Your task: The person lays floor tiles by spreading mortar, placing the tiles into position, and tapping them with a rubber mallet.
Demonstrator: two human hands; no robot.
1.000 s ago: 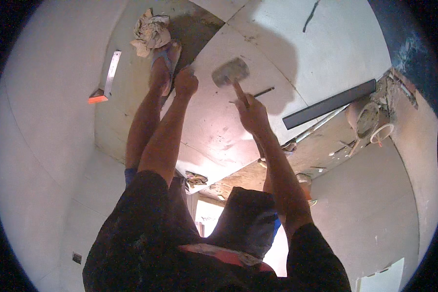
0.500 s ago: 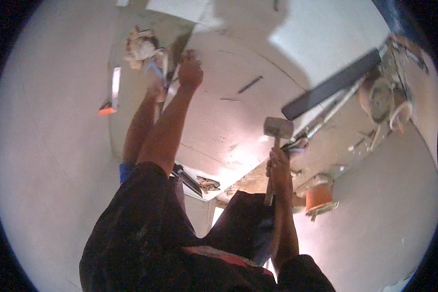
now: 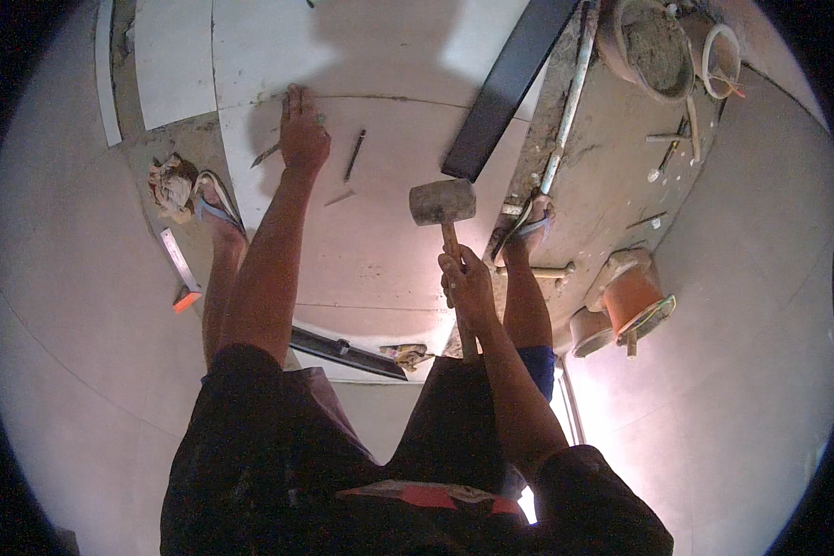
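Observation:
My right hand (image 3: 470, 289) is wrapped round the wooden handle of a rubber mallet (image 3: 442, 202), its grey head raised toward the far side. My left hand (image 3: 304, 137) is stretched out over a large pale tile (image 3: 380, 250), fingers extended at the joint with the tile beyond. A thin pointed object (image 3: 265, 156) sticks out beside my left wrist; I cannot tell whether the hand touches it. Right of that hand, a dark pen-like stick (image 3: 355, 155) and a small pale sliver (image 3: 340, 197) lie on the tile.
A long dark straight bar (image 3: 510, 88) lies across the tiles. Along the right stand a mortar bucket (image 3: 612, 46), a pale pail (image 3: 721, 57) and an orange bucket (image 3: 632, 301). A scraper with an orange end (image 3: 182, 269) and crumpled paper (image 3: 171, 183) lie at left, near my sandalled foot.
The view has swung, so the tiles and tools sit differently in it. My left hand has stretched out farther onto the tile, its fingers now extended. The mallet stays in my right hand.

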